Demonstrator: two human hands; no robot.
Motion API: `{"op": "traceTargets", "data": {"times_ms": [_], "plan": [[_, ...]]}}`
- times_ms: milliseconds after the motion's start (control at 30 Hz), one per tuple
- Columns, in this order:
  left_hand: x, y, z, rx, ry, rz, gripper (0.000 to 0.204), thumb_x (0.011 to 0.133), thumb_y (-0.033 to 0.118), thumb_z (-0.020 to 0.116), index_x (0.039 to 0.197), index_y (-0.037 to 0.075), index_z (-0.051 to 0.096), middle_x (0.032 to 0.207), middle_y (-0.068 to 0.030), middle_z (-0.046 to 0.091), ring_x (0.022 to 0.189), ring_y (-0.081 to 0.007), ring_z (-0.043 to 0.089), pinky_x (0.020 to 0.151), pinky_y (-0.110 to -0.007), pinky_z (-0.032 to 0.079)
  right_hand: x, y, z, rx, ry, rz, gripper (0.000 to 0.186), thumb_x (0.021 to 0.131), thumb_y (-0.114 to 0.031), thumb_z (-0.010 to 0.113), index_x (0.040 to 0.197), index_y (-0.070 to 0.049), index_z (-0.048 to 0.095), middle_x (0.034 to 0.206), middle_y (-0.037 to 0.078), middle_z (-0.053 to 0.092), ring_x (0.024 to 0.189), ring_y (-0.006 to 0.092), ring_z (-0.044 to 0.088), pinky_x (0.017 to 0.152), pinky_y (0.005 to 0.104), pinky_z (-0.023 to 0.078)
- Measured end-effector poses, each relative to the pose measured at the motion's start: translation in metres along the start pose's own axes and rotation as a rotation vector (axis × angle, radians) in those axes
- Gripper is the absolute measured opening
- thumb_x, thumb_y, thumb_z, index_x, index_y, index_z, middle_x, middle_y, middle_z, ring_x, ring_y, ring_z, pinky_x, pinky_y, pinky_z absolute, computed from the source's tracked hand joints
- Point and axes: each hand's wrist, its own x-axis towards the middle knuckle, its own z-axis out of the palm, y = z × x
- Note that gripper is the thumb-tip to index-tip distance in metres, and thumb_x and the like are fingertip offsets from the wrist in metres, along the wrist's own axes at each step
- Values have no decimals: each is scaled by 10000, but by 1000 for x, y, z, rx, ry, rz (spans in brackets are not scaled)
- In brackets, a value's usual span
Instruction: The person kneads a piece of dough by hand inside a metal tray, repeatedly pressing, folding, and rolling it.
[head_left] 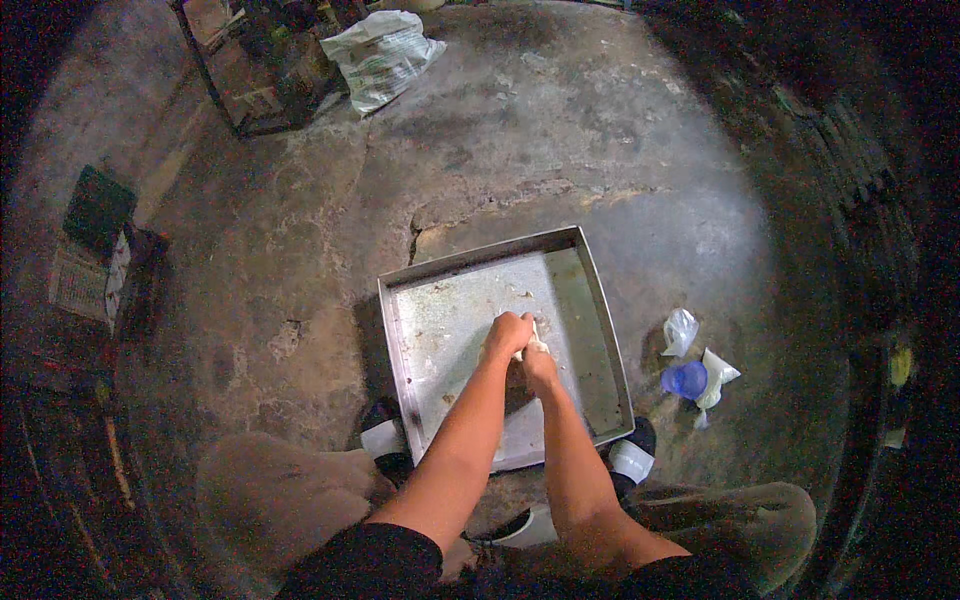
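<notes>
A large square metal tray (432, 312) with raised walls lies on the floor between my feet, turned slightly. Over its middle my two hands are close together, fingers curled. My left hand (508, 334) and my right hand (540, 366) are both closed on a pale, dough-like lump (537, 338), which shows only in part between them. Small pale scraps and smears are stuck to the tray's bottom around the hands. The fingers hide most of the lump, so its full shape cannot be made out.
Right of the tray stand a blue plastic cup (684, 380), a bag of white powder (716, 375) and a clear plastic bag (681, 331). A white sack (384, 60) sits at the far left beside a dark shelf (260, 75). Cracks run across the concrete floor (540, 190).
</notes>
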Motion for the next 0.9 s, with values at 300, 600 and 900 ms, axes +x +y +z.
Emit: {"op": "traceTargets", "data": {"times_ms": [300, 600, 900], "plan": [[28, -22, 3, -131, 131, -66, 513, 849, 419, 444, 737, -24, 677, 774, -217, 673, 681, -347, 661, 701, -440, 501, 0, 0, 10, 68, -106, 290, 502, 896, -389, 378, 885, 58, 607, 738, 182, 616, 674, 316, 605, 581, 437, 453], [20, -50, -2, -361, -47, -56, 541, 869, 419, 444, 812, -72, 666, 848, -308, 636, 826, -436, 637, 791, -479, 478, -10, -21, 4, 356, -212, 463, 558, 887, -419, 395, 1015, 72, 626, 1046, 290, 627, 1042, 380, 599, 856, 442, 443], [14, -25, -10, -371, -70, 8, 430, 861, 373, 466, 676, 6, 595, 645, -186, 580, 599, -322, 576, 579, -417, 451, 33, 59, 29, 174, -166, -124, 251, 826, -310, 433, 709, -109, 527, 558, 30, 462, 391, 152, 379, 353, 331, 263]]}}
